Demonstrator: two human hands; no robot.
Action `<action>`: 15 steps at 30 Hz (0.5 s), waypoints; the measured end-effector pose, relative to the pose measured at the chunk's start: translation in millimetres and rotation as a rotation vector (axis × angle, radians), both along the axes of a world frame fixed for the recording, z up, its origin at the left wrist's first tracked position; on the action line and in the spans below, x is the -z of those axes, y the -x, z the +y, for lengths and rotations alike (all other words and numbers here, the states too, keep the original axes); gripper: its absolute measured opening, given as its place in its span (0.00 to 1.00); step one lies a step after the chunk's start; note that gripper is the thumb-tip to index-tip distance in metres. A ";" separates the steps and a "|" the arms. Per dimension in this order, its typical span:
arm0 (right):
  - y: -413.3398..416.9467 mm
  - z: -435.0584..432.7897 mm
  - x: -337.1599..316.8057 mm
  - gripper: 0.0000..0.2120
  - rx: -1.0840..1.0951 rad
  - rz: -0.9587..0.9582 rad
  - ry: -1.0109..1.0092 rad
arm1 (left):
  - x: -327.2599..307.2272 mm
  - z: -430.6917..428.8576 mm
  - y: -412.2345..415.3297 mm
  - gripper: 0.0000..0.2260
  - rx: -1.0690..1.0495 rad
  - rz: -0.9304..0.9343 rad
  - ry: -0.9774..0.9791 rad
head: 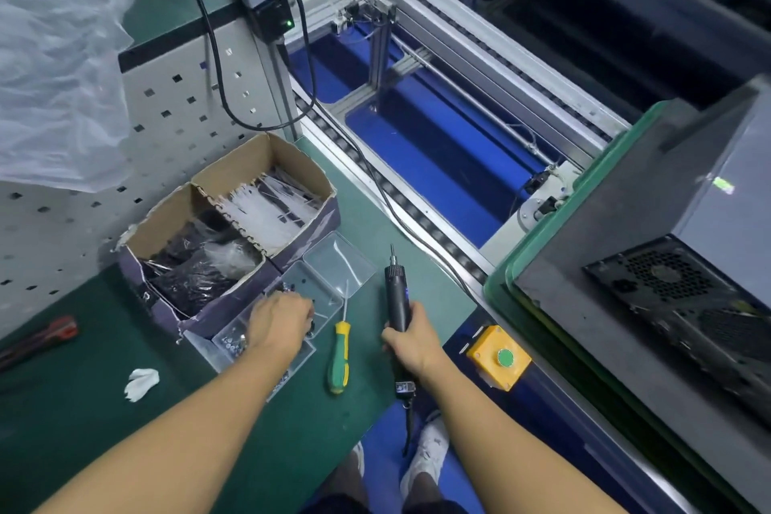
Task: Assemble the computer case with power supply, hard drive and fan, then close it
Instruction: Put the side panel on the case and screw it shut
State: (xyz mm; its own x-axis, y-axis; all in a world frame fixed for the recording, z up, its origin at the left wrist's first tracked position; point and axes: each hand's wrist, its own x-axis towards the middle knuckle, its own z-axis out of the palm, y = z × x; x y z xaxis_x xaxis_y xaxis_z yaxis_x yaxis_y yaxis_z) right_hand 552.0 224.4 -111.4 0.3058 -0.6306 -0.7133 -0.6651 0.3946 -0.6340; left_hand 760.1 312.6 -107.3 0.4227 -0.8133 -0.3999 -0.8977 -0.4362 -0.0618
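Left hand point(279, 321) in screw tray point(333, 263), grasp hidden, right hand point(411, 340) gripping electric screwdriver point(396, 296)

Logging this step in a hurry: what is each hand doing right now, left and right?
Left hand: fingers down in the clear screw tray; whether it holds anything cannot be told.
Right hand: grips the electric screwdriver.

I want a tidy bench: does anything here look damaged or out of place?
The brown cardboard box has a torn, ragged left corner, and a crumpled white scrap lies loose on the green mat.
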 end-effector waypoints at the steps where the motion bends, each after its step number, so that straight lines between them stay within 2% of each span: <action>1: 1.5 -0.2 -0.6 0.22 0.002 -0.006 -0.009 | 0.9 0.6 0.7 0.07 0.041 -0.014 0.005; 5: 5.8 -2.5 -3.8 0.23 -0.008 -0.053 -0.032 | 9.8 7.1 0.6 0.05 0.116 -0.007 0.043; 7: 6.8 -4.9 -5.5 0.24 -0.007 -0.089 -0.035 | 14.3 8.9 -0.7 0.04 0.026 0.102 0.160; 9: 7.3 -9.1 -8.5 0.25 0.012 -0.142 -0.040 | 8.8 4.6 -2.7 0.00 -0.259 0.387 0.360; 12: 11.7 -19.3 -18.8 0.30 0.034 -0.236 -0.046 | -8.1 -19.5 -7.2 0.03 -0.745 0.860 0.577; 15: 21.1 -33.1 -35.1 0.33 0.036 -0.326 -0.072 | -27.8 -54.5 -3.6 0.02 -1.009 1.392 0.712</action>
